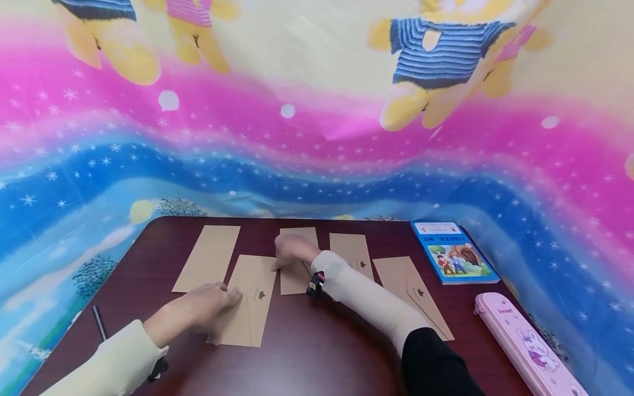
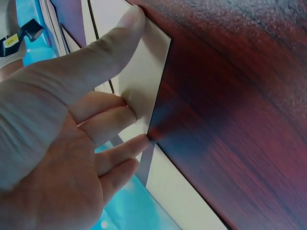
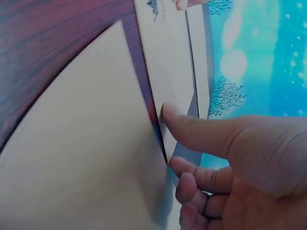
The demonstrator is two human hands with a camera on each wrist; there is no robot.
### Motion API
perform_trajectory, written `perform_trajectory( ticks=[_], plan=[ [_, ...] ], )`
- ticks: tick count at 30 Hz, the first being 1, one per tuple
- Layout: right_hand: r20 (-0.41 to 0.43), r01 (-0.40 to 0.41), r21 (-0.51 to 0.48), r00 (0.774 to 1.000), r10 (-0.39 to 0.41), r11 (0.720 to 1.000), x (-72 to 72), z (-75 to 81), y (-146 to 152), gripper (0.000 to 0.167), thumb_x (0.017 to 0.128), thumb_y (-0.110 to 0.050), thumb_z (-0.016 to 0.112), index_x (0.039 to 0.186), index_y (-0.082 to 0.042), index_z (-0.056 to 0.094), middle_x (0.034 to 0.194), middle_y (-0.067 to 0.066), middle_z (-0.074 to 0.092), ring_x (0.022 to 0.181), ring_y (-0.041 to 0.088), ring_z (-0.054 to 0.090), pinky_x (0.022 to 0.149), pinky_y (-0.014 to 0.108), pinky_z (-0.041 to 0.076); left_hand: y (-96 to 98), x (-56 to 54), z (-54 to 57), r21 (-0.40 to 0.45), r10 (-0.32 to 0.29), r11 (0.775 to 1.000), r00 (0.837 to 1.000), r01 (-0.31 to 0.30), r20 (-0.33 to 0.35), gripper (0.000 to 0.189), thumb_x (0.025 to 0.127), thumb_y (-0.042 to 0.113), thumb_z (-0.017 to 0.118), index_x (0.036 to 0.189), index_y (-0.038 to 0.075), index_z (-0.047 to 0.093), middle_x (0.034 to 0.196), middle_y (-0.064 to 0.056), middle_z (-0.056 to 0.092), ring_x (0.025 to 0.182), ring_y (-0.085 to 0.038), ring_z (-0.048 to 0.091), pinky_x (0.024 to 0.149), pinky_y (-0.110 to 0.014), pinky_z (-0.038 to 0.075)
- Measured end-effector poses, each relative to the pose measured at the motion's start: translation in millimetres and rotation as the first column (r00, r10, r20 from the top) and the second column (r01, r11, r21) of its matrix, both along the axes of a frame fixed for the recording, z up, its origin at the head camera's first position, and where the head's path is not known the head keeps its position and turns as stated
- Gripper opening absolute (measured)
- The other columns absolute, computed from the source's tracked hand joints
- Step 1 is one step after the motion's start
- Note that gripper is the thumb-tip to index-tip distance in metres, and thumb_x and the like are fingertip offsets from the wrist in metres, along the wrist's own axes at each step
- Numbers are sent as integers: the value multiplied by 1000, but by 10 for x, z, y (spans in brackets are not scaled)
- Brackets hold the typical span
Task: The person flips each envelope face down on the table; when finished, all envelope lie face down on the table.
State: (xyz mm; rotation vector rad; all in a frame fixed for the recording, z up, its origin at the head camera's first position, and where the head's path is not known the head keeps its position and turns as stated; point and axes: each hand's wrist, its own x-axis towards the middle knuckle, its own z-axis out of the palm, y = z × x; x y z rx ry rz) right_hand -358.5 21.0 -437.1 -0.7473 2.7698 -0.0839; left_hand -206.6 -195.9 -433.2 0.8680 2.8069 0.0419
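Left grip [image 1: 205, 308], fingers relaxed and thumb well apart from them, touches the left side of the front crown-marked envelope [image 1: 250, 300], which lies on the desk [image 1: 322, 357] left of centre. Right grip [image 1: 295, 250] sets its thumb against that envelope's right edge, near the far corner, fingers half bent; whether it pinches the paper cannot be told from where one stands. Envelopes number five: the handled one and four others [image 1: 210, 258] behind it and to its right — one partly covered by the right grip, two bearing a visible crown. What they may contain is hidden. One pink pencil case [image 1: 525, 341] is closed, its inside unseen, its near end cut off. One blue book [image 1: 458, 256] lies beyond it. One dark pen-like rod [image 1: 99, 322], at left, disappears behind the cream sleeve [image 1: 111, 360].
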Motion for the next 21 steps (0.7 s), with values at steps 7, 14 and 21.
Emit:
perform_trajectory(
  ticks=[7,14,21],
  plan=[
    [63,-21,8,998,21,1000,-76,57,-58,42,100,-16,60,59,-19,49,60,-10,37,59,9,32,83,30,46,-29,7,-9,6,-7,1000,1000,7,-11,95,48,26,101,134,7,64,119,-14,71,113,-31,63,98,-45,52],
    [24,-63,-155,997,67,986,-112,27,55,21,93,-2,65,105,-16,77,106,-4,73,93,10,64,96,31,52,-5,32,15,24,37,999,999,-38,38,101,50,23,101,141,6,62,131,-20,66,118,-36,62,103,-48,50],
    [-105,-293,-294,956,274,910,-204,-168,212,30,87,-10,81,115,-21,80,106,-5,79,94,8,67,84,22,50,-26,41,25,35,59,997,995,-62,81,102,53,24,101,145,6,59,138,-22,62,124,-37,59,106,-49,48]
  ],
)
